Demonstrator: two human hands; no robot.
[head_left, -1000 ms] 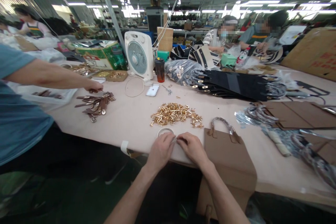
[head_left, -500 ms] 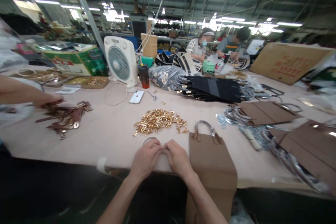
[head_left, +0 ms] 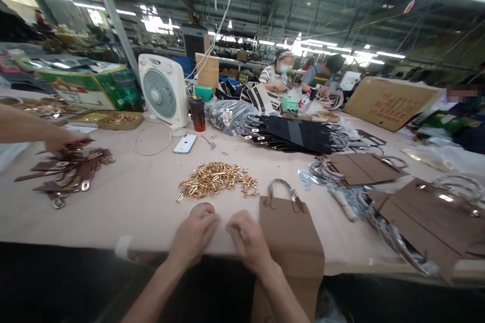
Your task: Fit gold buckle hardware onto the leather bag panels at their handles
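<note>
My left hand [head_left: 196,232] is closed at the table's front edge, its curled fingers over a round, pale, roll-like thing [head_left: 194,208] that is mostly covered. Whether it grips that or something smaller is hidden. A small gap to the right is my right hand [head_left: 246,237], fingers bent together in a pinch; anything between them is too small to make out. Just beyond both hands lies a heap of small gold metal fittings [head_left: 214,180]. Beside my right forearm a brown handbag [head_left: 288,222] with wrapped handles hangs partly over the edge.
At left, another person's hand [head_left: 62,141] is over brown straps with metal ends [head_left: 81,174]. A white fan [head_left: 161,88], a dark tumbler [head_left: 197,113] and a phone [head_left: 185,144] stand or lie behind the heap. More brown bags [head_left: 428,212] lie at right; black pieces [head_left: 291,131] lie beyond.
My hands, whose fingertips met before, have moved apart. The view has shifted, so the table's things appear further left. The other person's hand remains over the straps.
</note>
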